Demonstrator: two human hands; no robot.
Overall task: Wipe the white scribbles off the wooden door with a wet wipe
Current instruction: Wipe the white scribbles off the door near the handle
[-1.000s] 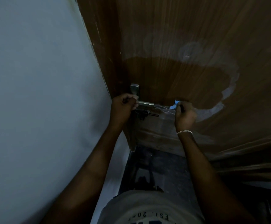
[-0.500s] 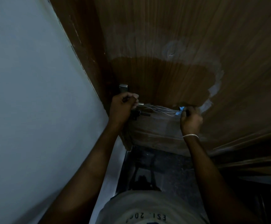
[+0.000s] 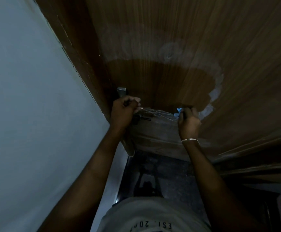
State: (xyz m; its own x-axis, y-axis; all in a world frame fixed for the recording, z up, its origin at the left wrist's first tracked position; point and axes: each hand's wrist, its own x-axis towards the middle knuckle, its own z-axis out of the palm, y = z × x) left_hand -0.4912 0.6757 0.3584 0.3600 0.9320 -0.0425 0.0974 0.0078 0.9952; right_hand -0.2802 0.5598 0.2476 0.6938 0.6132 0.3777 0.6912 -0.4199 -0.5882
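Observation:
The brown wooden door [image 3: 178, 39] fills the upper right. A dark wet patch [image 3: 161, 84] spreads across it, edged by white smears [image 3: 217, 84] on its right side. Thin white scribble lines [image 3: 160, 114] run between my two hands, just below the wet patch. My right hand [image 3: 189, 121] is pressed against the door, closed on a pale blue wet wipe [image 3: 178, 113] that peeks out at its left. My left hand [image 3: 123, 113] is wrapped around the metal door handle [image 3: 121, 92] at the door's left edge.
A pale wall [image 3: 36, 106] fills the left side, meeting the dark door frame [image 3: 79, 52]. Below the door lies a dark speckled floor [image 3: 170, 174]. A key or latch [image 3: 143, 118] sticks out beneath the handle. My grey shirt [image 3: 153, 216] shows at the bottom.
My right hand with the wipe has slid to the right along the door, away from the handle, uncovering more scribble lines. The left hand has stayed on the handle.

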